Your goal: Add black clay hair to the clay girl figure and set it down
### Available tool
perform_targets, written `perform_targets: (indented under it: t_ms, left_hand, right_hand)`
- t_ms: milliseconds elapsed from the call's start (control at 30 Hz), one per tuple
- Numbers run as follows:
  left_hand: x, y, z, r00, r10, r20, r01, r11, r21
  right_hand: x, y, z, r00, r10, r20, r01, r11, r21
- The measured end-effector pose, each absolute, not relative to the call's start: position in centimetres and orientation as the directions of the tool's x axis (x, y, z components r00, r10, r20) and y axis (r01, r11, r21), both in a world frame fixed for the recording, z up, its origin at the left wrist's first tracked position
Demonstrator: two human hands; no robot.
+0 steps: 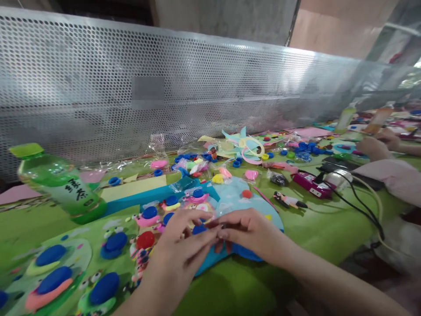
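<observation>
My left hand (pixel 184 245) and my right hand (pixel 250 232) meet fingertip to fingertip over a light blue craft sheet (pixel 237 199). Both pinch together at a small piece between them; it is too small to name. A blue bottle cap (pixel 199 229) lies just under the left fingers. Blue caps and pink foam snail shapes (pixel 148 217) are stuck on the sheets to the left. A red cap (pixel 145 239) sits close to my left wrist.
A green tea bottle (pixel 62 184) stands at the left. A perforated metal screen (pixel 197 87) backs the green table (pixel 312 232). A paper pinwheel (pixel 245 145), loose caps, a pink device (pixel 311 183) with black cables lie further back. Another person's hands (pixel 375 147) work at right.
</observation>
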State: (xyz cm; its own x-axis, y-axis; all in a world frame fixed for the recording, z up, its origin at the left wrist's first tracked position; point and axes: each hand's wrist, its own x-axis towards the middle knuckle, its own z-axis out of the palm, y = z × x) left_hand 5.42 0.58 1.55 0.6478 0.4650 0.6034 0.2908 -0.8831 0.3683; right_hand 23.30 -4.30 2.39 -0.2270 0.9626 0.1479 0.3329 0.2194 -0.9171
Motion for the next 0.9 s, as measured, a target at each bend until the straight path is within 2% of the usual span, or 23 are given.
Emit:
perform_targets:
  t_ms: [67, 133, 233, 333, 533, 667, 800, 900]
  left_hand:
    - [5.5, 0.3, 1.2, 0.700, 0.421, 0.577, 0.322, -0.907, 0.272]
    - [5.5, 0.2, 1.1, 0.738, 0.415, 0.532, 0.358, -0.909, 0.212]
    - [5.5, 0.2, 1.1, 0.746, 0.433, 0.505, 0.406, -0.898, 0.169]
    - [5.7, 0.2, 1.1, 0.754, 0.423, 0.502, 0.407, -0.901, 0.149]
    - [6.1, -0.2, 0.8, 0.790, 0.405, 0.461, 0.383, -0.912, 0.145]
    - [6.1, -0.1, 0.8, 0.781, 0.418, 0.463, 0.379, -0.908, 0.179]
    - [6.1, -0.1, 1.0, 0.769, 0.448, 0.455, 0.365, -0.893, 0.263]
    - [6.1, -0.3, 1.1, 0.755, 0.516, 0.406, 0.369, -0.845, 0.387]
  right_hand:
    - [25.3, -4.6, 2.6, -0.150, 0.975, 0.162, 0.395, 0.209, -0.895]
    - [28.0, -5.4, 2.7, 0.008, 0.978, 0.207, 0.513, 0.174, -0.841]
    - [32.7, -6.7, 1.8, 0.281, 0.898, 0.339, 0.710, 0.043, -0.703]
    - [37.0, -7.4, -0.3, 0.403, 0.818, 0.410, 0.818, -0.121, -0.562]
    - [40.5, -6.9, -3.6, 0.480, 0.770, 0.420, 0.856, -0.306, -0.417]
    - [39.8, -6.6, -4.3, 0.451, 0.806, 0.383, 0.872, -0.307, -0.380]
    - [39.0, -7.2, -4.2, 0.424, 0.825, 0.374, 0.879, -0.276, -0.388]
    - [38.4, -7.6, -3.6, 0.444, 0.806, 0.391, 0.862, -0.266, -0.432]
